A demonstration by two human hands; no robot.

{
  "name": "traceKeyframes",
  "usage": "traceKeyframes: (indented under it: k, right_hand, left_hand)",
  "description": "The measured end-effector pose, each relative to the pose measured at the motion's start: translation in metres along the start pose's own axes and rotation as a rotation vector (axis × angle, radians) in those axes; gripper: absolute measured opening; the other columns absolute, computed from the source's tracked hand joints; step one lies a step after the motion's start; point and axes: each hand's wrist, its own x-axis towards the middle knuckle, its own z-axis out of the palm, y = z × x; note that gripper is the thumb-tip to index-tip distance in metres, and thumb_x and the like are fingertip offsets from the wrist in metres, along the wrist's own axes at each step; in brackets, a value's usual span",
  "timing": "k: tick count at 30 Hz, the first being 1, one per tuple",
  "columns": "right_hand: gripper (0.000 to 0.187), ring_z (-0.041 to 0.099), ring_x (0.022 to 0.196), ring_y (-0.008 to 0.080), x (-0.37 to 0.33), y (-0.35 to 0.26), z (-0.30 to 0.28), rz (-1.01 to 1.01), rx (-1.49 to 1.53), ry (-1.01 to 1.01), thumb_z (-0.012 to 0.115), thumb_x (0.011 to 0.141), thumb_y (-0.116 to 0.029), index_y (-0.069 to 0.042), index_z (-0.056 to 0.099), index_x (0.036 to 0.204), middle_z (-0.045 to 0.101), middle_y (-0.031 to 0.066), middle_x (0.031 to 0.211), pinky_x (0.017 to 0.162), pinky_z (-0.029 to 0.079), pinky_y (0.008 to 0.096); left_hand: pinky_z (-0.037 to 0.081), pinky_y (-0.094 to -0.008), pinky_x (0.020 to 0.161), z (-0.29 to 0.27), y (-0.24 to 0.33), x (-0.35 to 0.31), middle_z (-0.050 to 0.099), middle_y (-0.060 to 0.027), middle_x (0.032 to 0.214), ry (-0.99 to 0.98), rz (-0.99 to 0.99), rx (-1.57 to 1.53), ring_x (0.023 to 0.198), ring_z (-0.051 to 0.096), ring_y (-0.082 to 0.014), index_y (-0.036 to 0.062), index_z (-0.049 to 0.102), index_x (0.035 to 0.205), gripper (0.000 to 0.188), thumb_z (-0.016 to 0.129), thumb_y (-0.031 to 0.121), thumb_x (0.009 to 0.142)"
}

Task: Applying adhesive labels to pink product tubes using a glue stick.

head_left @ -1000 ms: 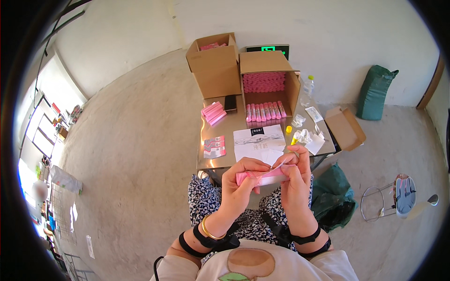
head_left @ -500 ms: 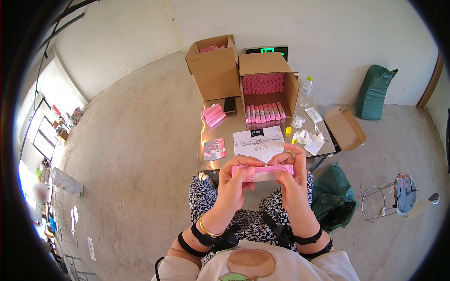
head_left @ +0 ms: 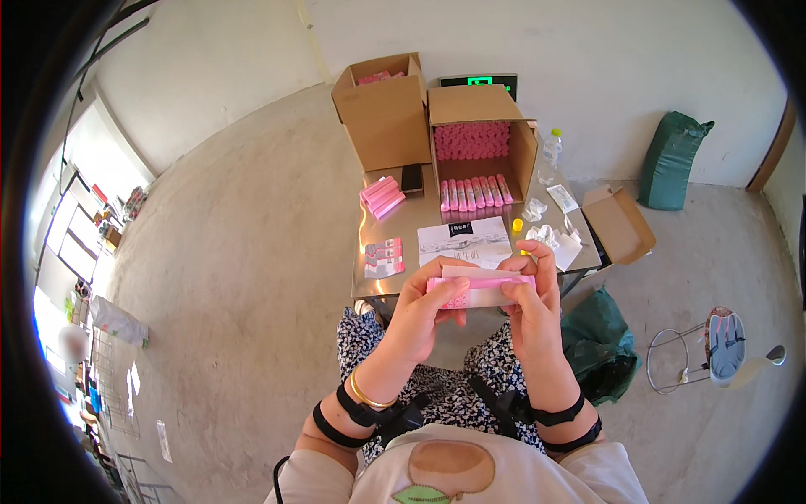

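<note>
I pinch a slim pink tube (head_left: 485, 296) crosswise with both hands above the table's near edge. A pale paper flap stands up along its far side, and a whitish band crosses its front. My left hand (head_left: 413, 312) is closed on the left end, thumb in front and fingers behind. My right hand (head_left: 534, 321) grips the right end the same way, its index finger raised. Just beyond lies a white printed sheet (head_left: 462, 244). Left of it sit grey-and-pink labels (head_left: 384, 258), and farther back a small pile of plain pink tubes (head_left: 382, 198).
An open carton (head_left: 483, 107) holds stacked pink tubes, with a row of labelled tubes (head_left: 475, 194) at its mouth. Another carton (head_left: 382, 126) stands left. A clear bottle (head_left: 551, 155), crumpled tissues (head_left: 544, 236) and a yellow cap (head_left: 517, 225) are at right. A green sack (head_left: 598, 344) lies beside my leg.
Both hands have moved slightly up and right with the tube. The pale paper flap now shows above the tube's far edge. Things on the table have stayed put.
</note>
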Motion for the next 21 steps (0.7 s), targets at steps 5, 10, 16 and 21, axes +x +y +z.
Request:
traceKeyframes:
  k: [5,10,16,21]
  right_hand:
    - [0.045,0.047,0.075,0.0038,0.007,-0.007,0.005,0.0,-0.007,0.011,0.05,0.078,-0.001,-0.012,0.042,0.121,0.056,-0.0008,0.089,0.059,0.034,0.0177]
    - [0.044,0.047,0.075,0.0038,0.013,-0.012,0.008,-0.048,-0.026,-0.011,0.05,0.078,-0.001,-0.011,0.041,0.121,0.057,-0.0001,0.088,0.058,0.034,0.0175]
    - [0.045,0.047,0.074,0.0038,0.012,-0.01,0.007,-0.051,-0.022,-0.013,0.049,0.078,0.0,-0.011,0.04,0.121,0.057,0.0007,0.088,0.057,0.034,0.0168]
    - [0.046,0.047,0.074,0.0037,0.008,-0.01,0.011,-0.031,-0.041,-0.009,0.049,0.078,0.001,-0.011,0.039,0.121,0.057,0.0011,0.088,0.057,0.033,0.0161]
  left_hand:
    - [0.043,-0.0199,0.057,0.003,0.016,0.004,0.062,-0.0026,0.094,-0.071,0.034,0.106,0.07,0.055,-0.0077,0.0062,0.059,0.107,0.022,0.059,0.02,0.091]
    - [0.047,-0.019,0.059,0.001,0.022,0.003,0.062,-0.0091,0.105,-0.102,0.107,0.161,0.069,0.059,-0.0116,0.0015,0.057,0.11,0.028,0.06,0.018,0.088]
    - [0.05,-0.0223,0.062,-0.001,0.007,0.003,0.06,-0.011,0.109,-0.035,0.118,0.002,0.076,0.06,-0.0131,0.0021,0.056,0.107,0.022,0.054,0.015,0.089]
    - [0.05,-0.0236,0.059,0.002,0.002,-0.002,0.06,-0.0117,0.104,0.034,0.193,0.03,0.077,0.06,-0.0138,0.0018,0.056,0.1,0.016,0.05,0.012,0.089]
